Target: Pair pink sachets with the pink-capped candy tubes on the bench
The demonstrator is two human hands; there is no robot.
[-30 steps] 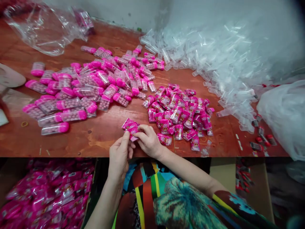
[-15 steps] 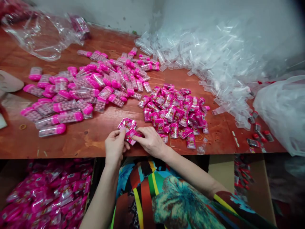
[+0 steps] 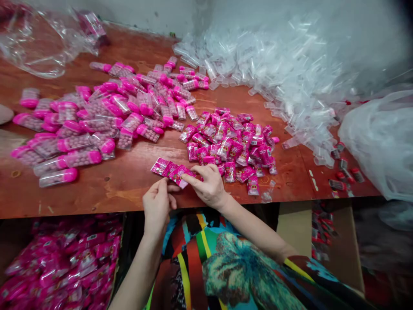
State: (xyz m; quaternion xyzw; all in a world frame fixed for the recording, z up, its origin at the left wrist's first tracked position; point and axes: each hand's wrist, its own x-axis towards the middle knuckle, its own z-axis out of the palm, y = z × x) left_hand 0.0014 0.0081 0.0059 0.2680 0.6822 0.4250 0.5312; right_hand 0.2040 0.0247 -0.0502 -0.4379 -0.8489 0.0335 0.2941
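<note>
Pink strip (image 3: pixel 170 169), likely light, limp and slick and best taken by its edges, is over the worktop's (image 3: pixel 119 187) near side, right hand (image 3: pixel 210 188) clamped on its right end, left hand's (image 3: pixel 157 206) grip unclear.

Muted, even light, seemingly from above, falls on my left hand (image 3: pixel 157 204) and right hand (image 3: pixel 210 186). Both look fairly clear, though print on the pink wrappers (image 3: pixel 174 171) between them is too soft to read. A pale sheen lies on the tabletop (image 3: pixel 134 165) to their left. Beyond my right, white glints wash out the clear tubes (image 3: pixel 274 73). Far ahead leftward, the plastic bag (image 3: pixel 35 47) smears; the far right corner blackens.
</note>
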